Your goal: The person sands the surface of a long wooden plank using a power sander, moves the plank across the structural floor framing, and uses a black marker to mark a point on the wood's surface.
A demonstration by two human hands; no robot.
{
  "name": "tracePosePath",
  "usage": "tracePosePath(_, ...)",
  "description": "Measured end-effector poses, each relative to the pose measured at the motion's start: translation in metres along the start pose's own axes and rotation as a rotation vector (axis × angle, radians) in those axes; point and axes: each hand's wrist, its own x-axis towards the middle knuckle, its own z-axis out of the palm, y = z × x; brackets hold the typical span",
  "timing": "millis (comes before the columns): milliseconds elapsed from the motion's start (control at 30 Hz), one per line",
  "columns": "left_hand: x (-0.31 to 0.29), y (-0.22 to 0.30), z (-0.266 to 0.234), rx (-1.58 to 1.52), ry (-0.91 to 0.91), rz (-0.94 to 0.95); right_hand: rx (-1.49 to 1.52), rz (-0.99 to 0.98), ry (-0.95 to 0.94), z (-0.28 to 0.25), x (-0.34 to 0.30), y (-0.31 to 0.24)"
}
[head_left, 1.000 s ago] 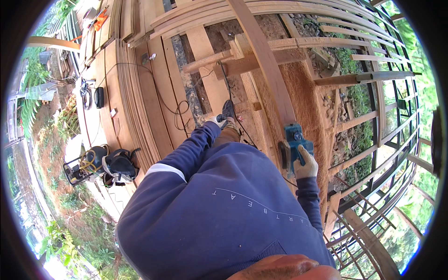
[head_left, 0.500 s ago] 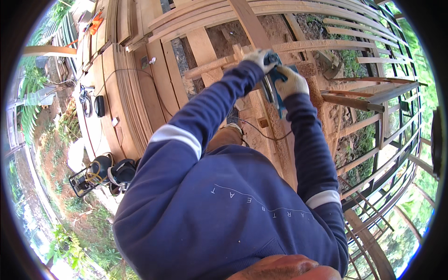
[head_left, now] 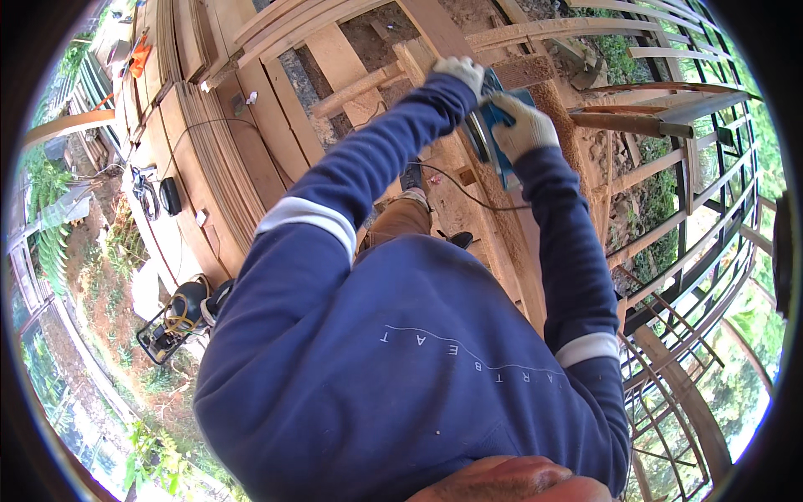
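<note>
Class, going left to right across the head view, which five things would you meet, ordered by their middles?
Black oblong case, layered stack of brown wooden boards, off-white-gloved left hand, blue handheld power tool, off-white-gloved right hand.

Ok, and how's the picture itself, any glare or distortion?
In the head view, fisheye distortion bows the long pale rail and the corners go black; also in the head view, greenery at far right looks washed out, while the sweatshirt has soft shading and the blue power tool keeps a readable outline.
</note>
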Motion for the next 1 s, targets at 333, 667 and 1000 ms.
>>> tracePosePath(333,-0.137,0.182,0.064,-0.032,-0.064,0.376,0.065,0.210,-0.103,-0.062,-0.242,0.011)
tracePosePath(667,-0.180,0.191,0.070,-0.202,-0.099,0.442,0.038,0.270,-0.087,-0.068,-0.297,0.014)
tracePosePath(1000,-0.232,-0.015,0.139,-0.335,0.041,-0.154,0.055,0.097,-0.051,-0.037,-0.154,0.010)
